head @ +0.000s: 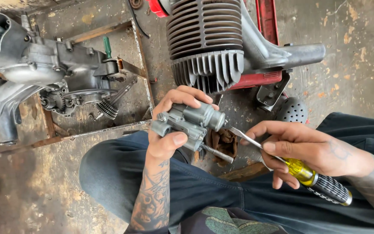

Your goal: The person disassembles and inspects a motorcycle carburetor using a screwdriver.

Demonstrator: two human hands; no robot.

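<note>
My left hand (169,125) grips a small grey metal carburetor (191,121), held over my left knee with its round end pointing right. My right hand (299,149) holds a screwdriver (308,175) with a yellow and black handle. Its flat metal blade reaches left, and the tip touches the carburetor's right side near the round end. A threaded stud sticks out from the carburetor's underside toward the lower right.
A finned grey engine cylinder (206,41) on a red frame (256,80) stands just beyond my hands. At the left, a grey engine case (44,65) with gears rests on a rusty metal frame (141,56). A brown rag (224,143) lies on the stained concrete floor below the carburetor.
</note>
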